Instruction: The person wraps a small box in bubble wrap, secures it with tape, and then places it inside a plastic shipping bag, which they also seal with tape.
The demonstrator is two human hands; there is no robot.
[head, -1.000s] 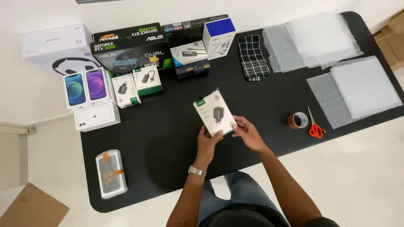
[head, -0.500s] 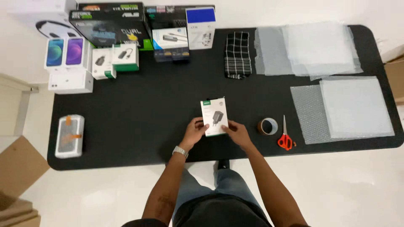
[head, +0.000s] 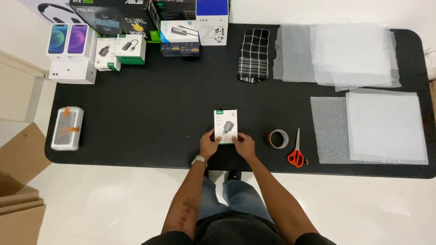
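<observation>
On the black table (head: 150, 113), near its front edge, lay a small white charger box (head: 225, 126) with bare tabletop on its far and left sides. The left hand (head: 209, 144) and right hand (head: 244, 144) pinched its near corners, fingertips curled around the box's lower edge. A tape roll (head: 277, 139) lay just to the right.

Two bare forearms, no sleeves past elbows; short dark sleeves at shoulders. Silver metal-band watch (head: 198, 160) on wrist of left hand (head: 209, 144), nearer the body than the hand. Dark tattoo w/ script-like marks further up that forearm from the watch. Right hand (head: 244, 144) plain, no rings seen. Dark top, blue jeans below.
</observation>
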